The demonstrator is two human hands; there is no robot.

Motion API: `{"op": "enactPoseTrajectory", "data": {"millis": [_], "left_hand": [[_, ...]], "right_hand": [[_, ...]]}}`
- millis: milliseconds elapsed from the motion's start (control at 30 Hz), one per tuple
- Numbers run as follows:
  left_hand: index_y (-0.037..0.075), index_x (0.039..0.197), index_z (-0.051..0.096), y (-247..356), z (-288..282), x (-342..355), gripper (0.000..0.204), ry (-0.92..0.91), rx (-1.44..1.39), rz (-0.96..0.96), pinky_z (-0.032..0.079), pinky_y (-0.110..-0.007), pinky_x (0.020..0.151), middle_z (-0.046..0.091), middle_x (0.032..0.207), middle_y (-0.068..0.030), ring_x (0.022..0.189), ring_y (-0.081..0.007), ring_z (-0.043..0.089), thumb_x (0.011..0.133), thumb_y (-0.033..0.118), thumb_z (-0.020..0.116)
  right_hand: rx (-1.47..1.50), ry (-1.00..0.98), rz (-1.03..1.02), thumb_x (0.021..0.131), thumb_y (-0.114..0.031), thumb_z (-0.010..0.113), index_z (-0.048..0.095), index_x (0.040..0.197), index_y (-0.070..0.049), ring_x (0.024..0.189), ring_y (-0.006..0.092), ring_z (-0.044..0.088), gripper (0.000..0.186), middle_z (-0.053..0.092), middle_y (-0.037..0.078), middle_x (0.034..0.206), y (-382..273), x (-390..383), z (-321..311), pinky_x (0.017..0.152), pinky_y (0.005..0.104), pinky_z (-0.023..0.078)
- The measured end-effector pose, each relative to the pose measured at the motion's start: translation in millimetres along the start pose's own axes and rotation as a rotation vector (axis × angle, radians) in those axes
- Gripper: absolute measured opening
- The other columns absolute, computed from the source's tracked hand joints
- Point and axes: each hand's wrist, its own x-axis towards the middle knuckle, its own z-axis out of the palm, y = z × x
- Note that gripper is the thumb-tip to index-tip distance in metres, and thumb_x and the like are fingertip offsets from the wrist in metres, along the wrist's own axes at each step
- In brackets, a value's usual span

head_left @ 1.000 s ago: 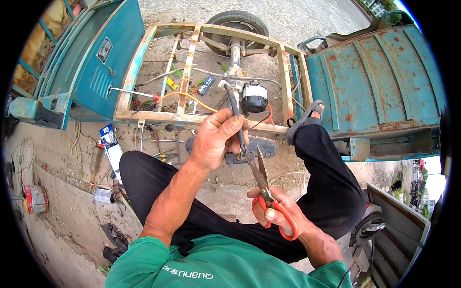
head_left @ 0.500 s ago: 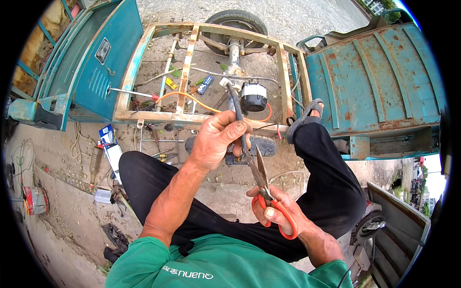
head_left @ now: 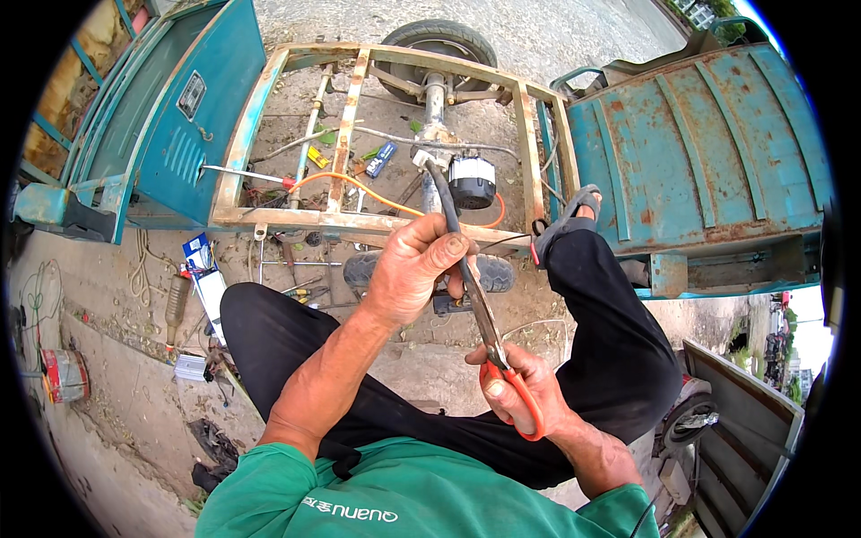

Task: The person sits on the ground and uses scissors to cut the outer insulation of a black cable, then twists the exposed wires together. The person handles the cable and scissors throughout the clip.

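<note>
The person is sitting on the ground in front of a rusty metal frame (head_left: 269, 215), with both hands working just above the lap. The left hand (head_left: 413, 273) is closing its fingers around a black cable (head_left: 446, 208), pinching it near the thumb, while the cable's free length is rising toward twelve o'clock from the fist, to the small motor (head_left: 472, 182) on the frame. The right hand (head_left: 525, 394) is wrapping around the orange handles of a pair of scissors (head_left: 489, 332), whose long blades are running up toward eleven o'clock and meeting the cable just below the left fist.

The cable is looking light and bendy, though stiff enough to be holding its own curve; its rubbery jacket is probably giving a sure grip, and the best hold seems to be right beside the blades, where the left fingers are already pressing. The scissors are rigid, sharp at the tip and safest by the handles.

Compared with a second ago, the left hand is sitting slightly lower and closer to the body, and the scissors are standing steeper beneath it. The right hand is staying at about five o'clock from the left. An orange wire (head_left: 359, 184) is lying across the frame at ten o'clock from the left hand.
</note>
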Motion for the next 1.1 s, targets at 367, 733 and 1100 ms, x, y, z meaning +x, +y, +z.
{"op": "enactPoseTrajectory", "data": {"millis": [367,733,1100], "left_hand": [[0.0,0.105,0.063,13,-4,-3,0.023,-0.167,0.058,-0.043,0.051,-0.024,0.062,0.067,0.086,-0.0075,0.066,-0.0133,0.063,0.093,0.02,0.065],[-0.001,0.099,0.065,5,-4,-6,0.024,-0.169,0.055,-0.04,0.054,-0.027,0.055,0.07,0.084,-0.0133,0.064,-0.0178,0.066,0.087,0.019,0.072],[-0.003,0.099,0.067,11,-4,-10,0.021,-0.181,0.13,-0.098,0.054,-0.027,0.058,0.069,0.085,-0.0126,0.067,-0.0168,0.066,0.087,0.014,0.071]], "right_hand": [[-0.035,0.035,-0.109,0.088,-0.045,0.068,0.051,0.121,0.006,0.055,0.0048,0.044,0.063,0.048,-0.002,0.07,4,4,3,0.049,0.0209,0.036],[-0.056,0.051,-0.065,0.09,-0.026,0.07,0.055,0.123,0.0,0.066,0.0054,0.045,0.045,0.047,-0.003,0.074,0,0,1,0.06,0.0238,0.039],[-0.104,0.08,-0.086,0.088,-0.029,0.073,0.059,0.119,-0.001,0.064,0.0056,0.043,0.043,0.045,-0.004,0.073,2,-1,0,0.058,0.024,0.038]]}}
